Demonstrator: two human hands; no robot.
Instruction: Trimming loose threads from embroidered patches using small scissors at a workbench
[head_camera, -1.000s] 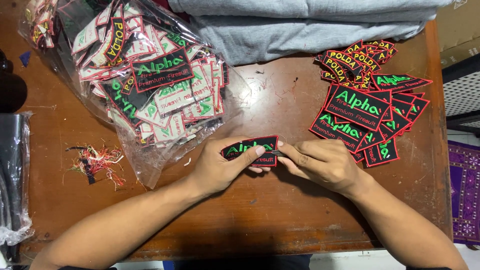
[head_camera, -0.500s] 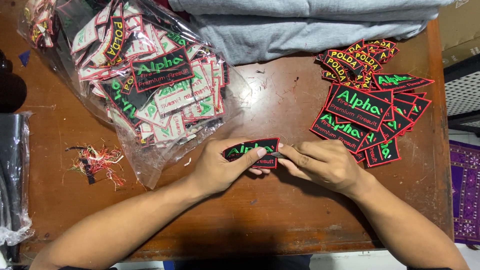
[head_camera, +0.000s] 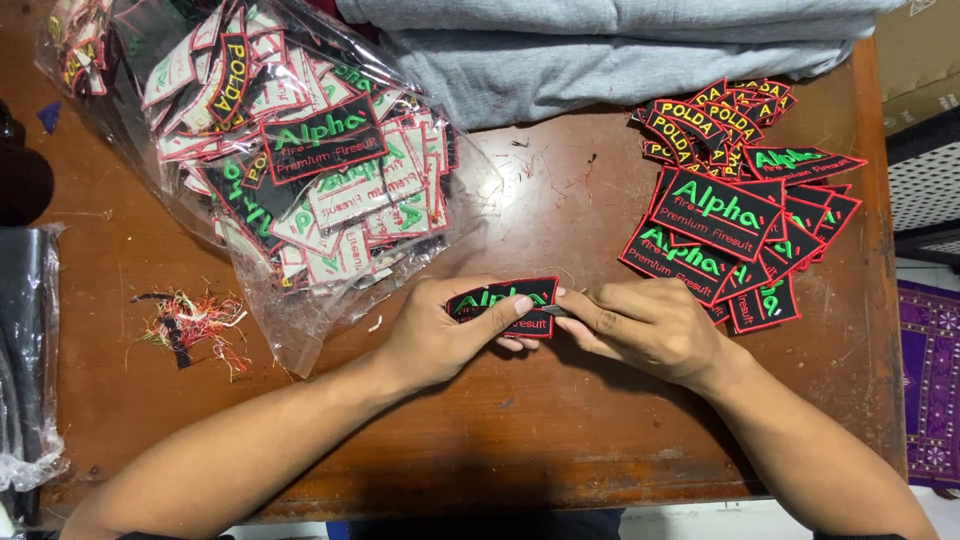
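Note:
My left hand (head_camera: 445, 330) grips a black rectangular embroidered patch (head_camera: 497, 298) with a red border and green lettering, thumb laid across its face. My right hand (head_camera: 645, 325) meets the patch at its right end, where a small metal tool tip (head_camera: 556, 311) shows between the fingers; what the tool is stays hidden. Both hands rest low over the brown wooden table (head_camera: 560, 210), near its middle.
A clear plastic bag (head_camera: 300, 170) full of patches lies at upper left. A spread pile of finished patches (head_camera: 735, 210) sits at right. Folded grey cloth (head_camera: 620, 50) lies along the far edge. A tuft of thread scraps (head_camera: 190, 325) and black plastic (head_camera: 25, 350) lie left.

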